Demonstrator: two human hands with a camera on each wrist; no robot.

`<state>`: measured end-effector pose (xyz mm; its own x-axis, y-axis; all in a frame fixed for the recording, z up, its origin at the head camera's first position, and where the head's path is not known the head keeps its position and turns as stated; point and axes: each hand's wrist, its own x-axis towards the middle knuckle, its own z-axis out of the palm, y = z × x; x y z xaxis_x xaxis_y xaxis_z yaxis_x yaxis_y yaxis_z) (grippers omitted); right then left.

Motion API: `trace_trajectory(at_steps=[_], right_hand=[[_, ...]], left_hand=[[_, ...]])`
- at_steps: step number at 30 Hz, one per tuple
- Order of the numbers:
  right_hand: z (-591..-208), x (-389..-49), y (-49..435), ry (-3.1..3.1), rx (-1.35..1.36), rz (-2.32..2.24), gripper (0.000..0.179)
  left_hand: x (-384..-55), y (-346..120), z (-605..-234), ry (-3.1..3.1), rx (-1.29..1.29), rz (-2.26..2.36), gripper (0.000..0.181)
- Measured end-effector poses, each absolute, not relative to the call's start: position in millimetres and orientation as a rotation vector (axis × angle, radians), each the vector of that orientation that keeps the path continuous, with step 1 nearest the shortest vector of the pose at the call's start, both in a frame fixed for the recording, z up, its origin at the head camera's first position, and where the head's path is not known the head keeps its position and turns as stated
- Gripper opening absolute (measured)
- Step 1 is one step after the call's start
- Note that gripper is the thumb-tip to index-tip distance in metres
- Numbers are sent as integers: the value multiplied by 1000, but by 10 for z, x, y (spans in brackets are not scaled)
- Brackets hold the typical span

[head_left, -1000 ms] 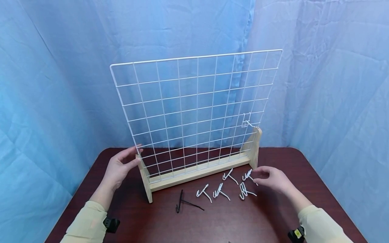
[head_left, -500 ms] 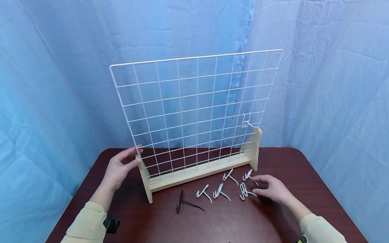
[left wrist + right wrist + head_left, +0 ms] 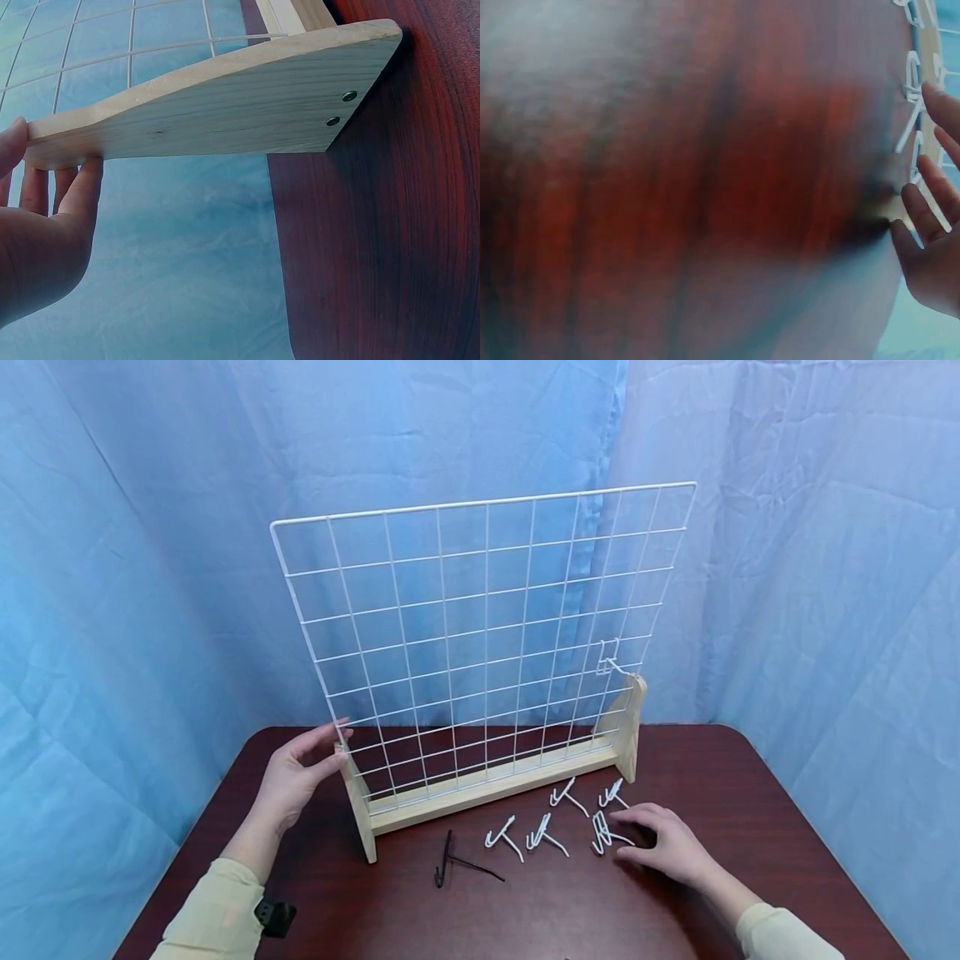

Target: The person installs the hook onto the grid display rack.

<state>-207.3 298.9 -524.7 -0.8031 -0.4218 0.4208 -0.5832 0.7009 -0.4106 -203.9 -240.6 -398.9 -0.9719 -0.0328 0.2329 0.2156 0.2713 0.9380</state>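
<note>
In the head view, a white wire grid panel (image 3: 486, 628) stands upright in a pale wooden stand (image 3: 491, 785). At the stand's left end, my left hand (image 3: 288, 777) pinches the top of the side board. The left wrist view has the thumb on one face of this side board (image 3: 187, 105) and fingers on the other. My right hand (image 3: 671, 843) is low over the table, thumb and fingers spread apart on either side of a white wire hook (image 3: 600, 831)'s prong. Nothing is held in it. One white hook (image 3: 609, 660) hangs on the grid's lower right.
More white hooks lie in front of the stand, among them one at the back right (image 3: 612, 792) and one further left (image 3: 501, 832). A black hook (image 3: 447, 860) is left of them. Blue curtains (image 3: 465, 427) hang behind the dark red table (image 3: 420, 918).
My right hand has moved toward me, from beside the back-right white hook to the nearer hook's prong, its fingers spreading wider. The left hand has stayed on the stand.
</note>
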Motion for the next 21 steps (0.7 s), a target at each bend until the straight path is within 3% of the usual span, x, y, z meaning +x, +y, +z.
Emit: trace_trajectory(at_steps=[21], right_hand=[[-5414, -2039, 2945, -2561, 699, 782, 37]], left_hand=[[-2045, -2405, -4005, -2311, -183, -1785, 51]])
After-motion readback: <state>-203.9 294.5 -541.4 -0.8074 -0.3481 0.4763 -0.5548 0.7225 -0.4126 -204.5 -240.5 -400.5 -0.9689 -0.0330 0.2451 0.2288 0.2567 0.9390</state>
